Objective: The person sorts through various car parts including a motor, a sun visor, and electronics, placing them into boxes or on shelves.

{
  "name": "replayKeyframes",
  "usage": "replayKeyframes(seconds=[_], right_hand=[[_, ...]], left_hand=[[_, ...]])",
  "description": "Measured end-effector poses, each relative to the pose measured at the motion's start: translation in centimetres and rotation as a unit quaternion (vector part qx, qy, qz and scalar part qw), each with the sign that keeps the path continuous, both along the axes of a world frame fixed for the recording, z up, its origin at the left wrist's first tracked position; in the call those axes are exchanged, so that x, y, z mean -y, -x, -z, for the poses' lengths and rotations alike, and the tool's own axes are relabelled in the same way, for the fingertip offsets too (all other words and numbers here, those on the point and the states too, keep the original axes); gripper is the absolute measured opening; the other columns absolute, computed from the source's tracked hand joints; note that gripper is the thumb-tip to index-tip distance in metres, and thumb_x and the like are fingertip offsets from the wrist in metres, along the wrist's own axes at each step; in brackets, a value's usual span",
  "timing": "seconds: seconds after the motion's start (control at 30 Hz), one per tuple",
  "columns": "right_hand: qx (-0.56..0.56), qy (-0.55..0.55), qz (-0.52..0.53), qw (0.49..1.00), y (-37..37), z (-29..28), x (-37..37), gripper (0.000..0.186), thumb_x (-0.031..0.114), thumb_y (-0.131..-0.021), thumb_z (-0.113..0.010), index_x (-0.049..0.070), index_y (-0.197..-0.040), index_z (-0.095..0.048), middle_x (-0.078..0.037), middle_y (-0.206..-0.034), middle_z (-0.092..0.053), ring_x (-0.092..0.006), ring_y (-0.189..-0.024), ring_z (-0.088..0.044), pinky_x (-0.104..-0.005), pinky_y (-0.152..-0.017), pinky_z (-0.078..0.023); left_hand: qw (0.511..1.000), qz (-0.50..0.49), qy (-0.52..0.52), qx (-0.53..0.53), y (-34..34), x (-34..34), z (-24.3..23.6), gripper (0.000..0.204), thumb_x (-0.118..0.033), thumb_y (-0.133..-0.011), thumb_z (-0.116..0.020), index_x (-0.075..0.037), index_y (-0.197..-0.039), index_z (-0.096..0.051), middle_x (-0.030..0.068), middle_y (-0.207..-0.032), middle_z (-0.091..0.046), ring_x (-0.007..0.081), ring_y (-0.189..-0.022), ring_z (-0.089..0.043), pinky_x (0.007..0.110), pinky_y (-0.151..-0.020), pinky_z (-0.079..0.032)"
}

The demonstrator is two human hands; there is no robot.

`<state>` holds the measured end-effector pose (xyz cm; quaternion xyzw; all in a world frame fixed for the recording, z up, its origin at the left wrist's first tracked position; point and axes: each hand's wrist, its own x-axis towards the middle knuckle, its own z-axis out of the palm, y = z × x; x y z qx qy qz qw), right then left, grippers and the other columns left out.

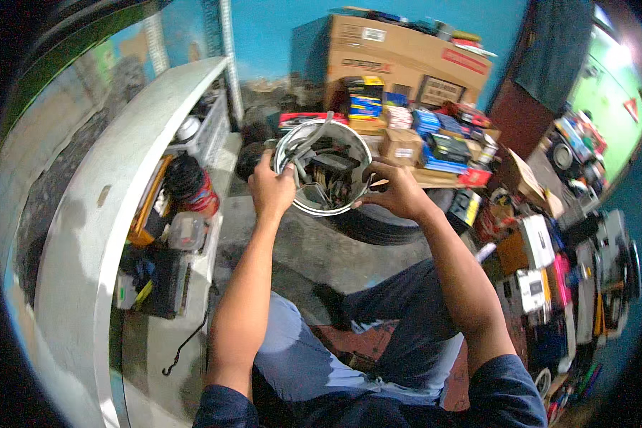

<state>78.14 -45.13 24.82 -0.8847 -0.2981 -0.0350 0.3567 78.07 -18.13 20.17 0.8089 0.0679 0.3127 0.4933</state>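
A round white bucket [322, 211] is held up in front of me, its open mouth facing me. My left hand [274, 187] grips the left side of its rim, thumb towards the inside. At the opposite side, my right hand [401, 190] has its fingers closed at the rim, and a small dark patch beside them is too unclear to name. Inside lie dark and brownish metal-looking pieces [329, 175], too jumbled to tell apart. A grey curved strip [322, 133] rises from the bucket past its far rim.
Behind the bucket a black tyre [378, 227] lies on the floor, with small boxes stacked near it. A large cardboard box [406, 53] stands against the blue wall. Left is a pale shelf unit [93, 207] with containers; right, piled boxes [538, 242].
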Motion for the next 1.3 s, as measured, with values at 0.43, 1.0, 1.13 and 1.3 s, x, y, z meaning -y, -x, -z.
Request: replayKeyframes(seconds=[0.43, 1.0, 1.13, 1.3], right_hand=[[0.071, 0.02, 0.181, 0.981, 9.1, 1.8, 18.6, 0.062, 0.041, -0.07, -0.09, -0.001, -0.111, -0.069, -0.024, -0.107, -0.067, -0.0417, -0.099, -0.067, -0.0484, -0.086, -0.054], [0.114, -0.117, 0.385, 0.909, 19.1, 3.8, 41.3, 0.047, 0.025, -0.066, -0.093, 0.0, -0.099, -0.069, -0.015, -0.124, -0.064, -0.0261, -0.085, -0.07, -0.0404, -0.074, -0.057], [0.063, -0.064, 0.442, 0.892, 19.7, 6.3, 44.4, 0.046, 0.03, -0.068, -0.091, 0.002, -0.098, -0.07, -0.017, -0.116, -0.065, -0.0344, -0.093, -0.07, -0.0438, -0.08, -0.057], [-0.102, 0.168, 0.462, 0.865, 19.7, 9.5, 48.4, 0.06, 0.058, -0.077, -0.077, 0.011, -0.114, -0.067, -0.02, -0.119, -0.062, -0.0392, -0.106, -0.067, -0.0478, -0.085, -0.057]], left_hand=[[0.949, 0.295, 0.108, -0.033, -0.4, 20.2, 2.4, 0.051, -0.02, -0.086, -0.075, 0.002, -0.129, -0.06, 0.0186, -0.119, -0.069, 0.0278, -0.113, -0.065, 0.036, -0.101, -0.045], [0.777, 0.503, -0.372, 0.068, 1.8, 45.6, -1.5, 0.068, -0.057, -0.066, -0.087, -0.004, -0.104, -0.066, 0.0228, -0.107, -0.057, 0.0447, -0.111, -0.058, 0.051, -0.095, -0.047], [0.726, 0.548, -0.41, 0.07, -0.1, 50.3, 0.5, 0.067, -0.056, -0.065, -0.087, -0.005, -0.105, -0.069, 0.0229, -0.108, -0.059, 0.0433, -0.108, -0.059, 0.052, -0.095, -0.047], [0.632, 0.598, -0.466, 0.161, -3.5, 55.5, 8.4, 0.061, -0.067, -0.074, -0.076, -0.014, -0.104, -0.072, 0.0196, -0.109, -0.064, 0.0376, -0.112, -0.057, 0.056, -0.1, -0.037]])
